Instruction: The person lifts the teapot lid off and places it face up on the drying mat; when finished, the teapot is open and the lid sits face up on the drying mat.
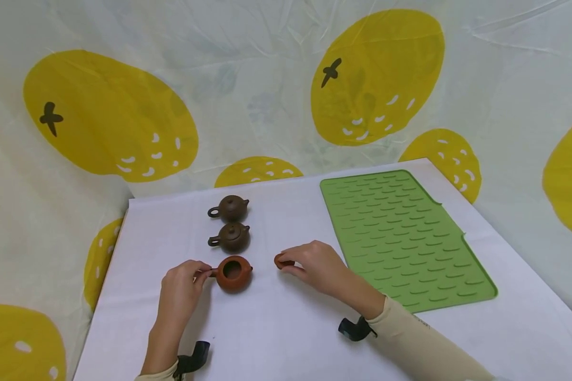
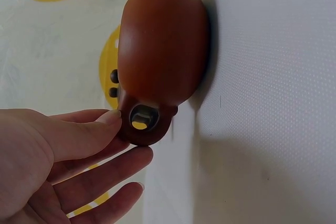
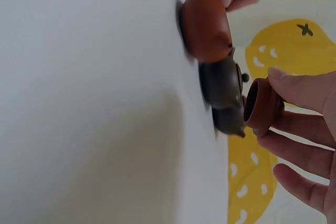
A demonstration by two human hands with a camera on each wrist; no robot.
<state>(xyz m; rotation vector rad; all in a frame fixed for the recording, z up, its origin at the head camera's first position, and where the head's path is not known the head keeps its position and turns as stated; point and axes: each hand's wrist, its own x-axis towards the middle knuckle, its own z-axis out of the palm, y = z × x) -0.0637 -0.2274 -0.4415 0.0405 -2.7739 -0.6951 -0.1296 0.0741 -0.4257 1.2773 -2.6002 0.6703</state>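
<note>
Pinching the handle of a lidless reddish-brown teapot [image 1: 234, 273], the left hand [image 1: 182, 288] shows in the head view beside that pot, which stands on the white-covered counter [image 1: 276, 338]. The right hand [image 1: 316, 264] holds a matching lid [image 1: 283, 261] in its fingers, apart from the pot and to its right. Two dark brown teapots [image 1: 234, 237], both lidded, stand in line behind it; a green mat [image 1: 410, 238] lies farther right.

In the left wrist view, thumb and fingers grip the looped handle, the lowest finger clear of it.

In the right wrist view, thumb and fingers clasp the lid above the counter, its hollow underside facing down.
</note>
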